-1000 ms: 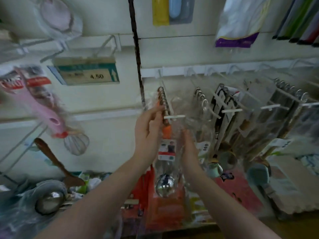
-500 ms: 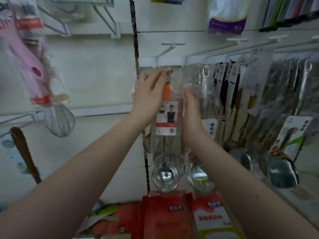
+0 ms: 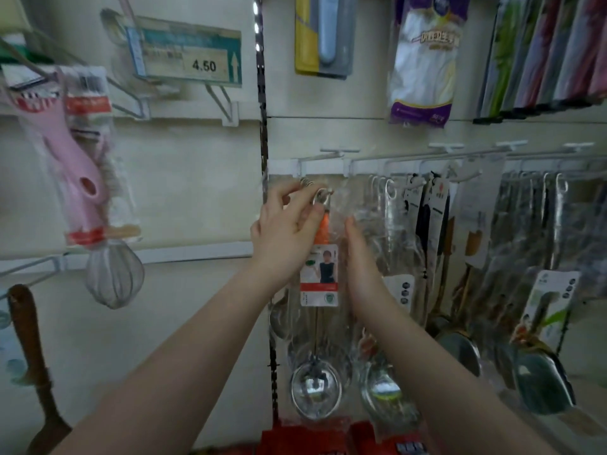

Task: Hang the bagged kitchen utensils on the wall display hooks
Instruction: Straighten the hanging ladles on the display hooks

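Clear plastic wraps the orange-handled ladle [image 3: 319,277], hanging at frame centre. I pinch its top ring with my left hand [image 3: 285,224], fingers clamped, to seat it on the white hook [image 3: 320,156]; my right hand [image 3: 358,254], fingers straight and together, steadies the bag's side.

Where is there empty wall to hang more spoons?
Bare wall lies between the whisk and the black upright strip, below the price tag. Right of the bagged ladle, which the left hand grips, the hooks are packed with bagged utensils.
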